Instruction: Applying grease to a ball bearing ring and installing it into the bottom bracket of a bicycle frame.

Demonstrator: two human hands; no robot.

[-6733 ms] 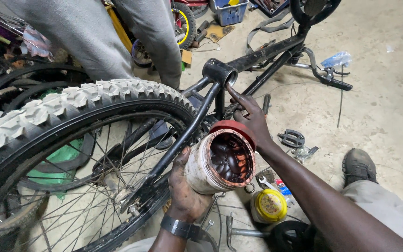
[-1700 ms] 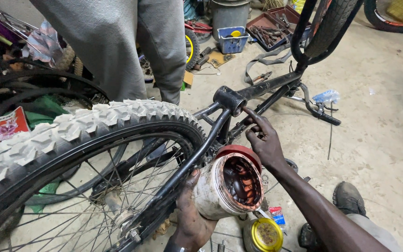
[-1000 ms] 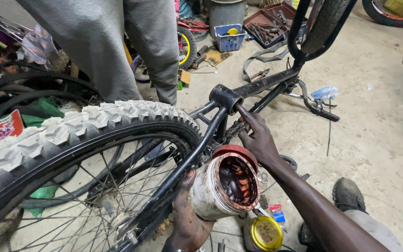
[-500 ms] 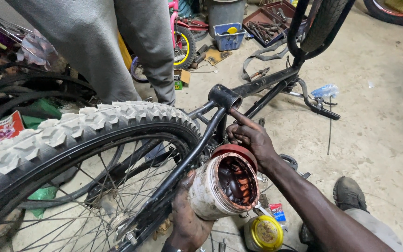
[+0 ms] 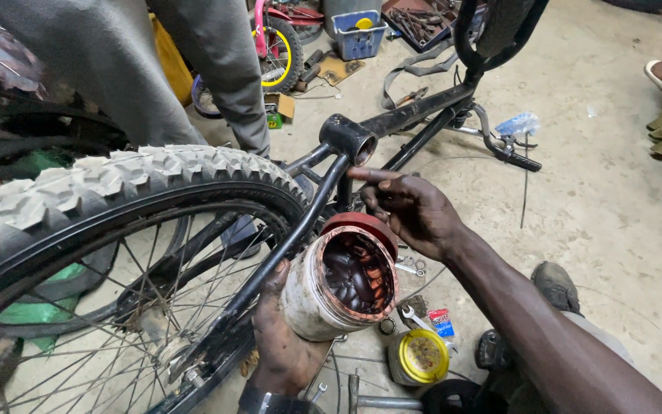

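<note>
My left hand (image 5: 281, 341) grips an open tub of dark red grease (image 5: 339, 287), tilted with its mouth toward me, its red lid (image 5: 362, 225) hanging off the top rim. My right hand (image 5: 411, 211) hovers just above the tub, index finger stretched toward the open bottom bracket shell (image 5: 349, 139) of a black bicycle frame (image 5: 411, 115). The fingertip is just below the shell's opening. The frame lies upside down, and its knobby rear tyre (image 5: 116, 192) fills the left foreground.
Another person in grey trousers (image 5: 116, 69) stands behind the wheel. Spanners (image 5: 408, 266) and a yellow-lidded tin (image 5: 421, 357) lie on the concrete floor near my shoe (image 5: 553, 284). A blue crate (image 5: 360, 34), a small pink bicycle (image 5: 277, 38) and a tool tray (image 5: 423, 19) sit farther back.
My right hand has drawn back slightly from the bottom bracket shell toward the tub and then pointed a finger at the shell again. The tub stays in my left hand.
</note>
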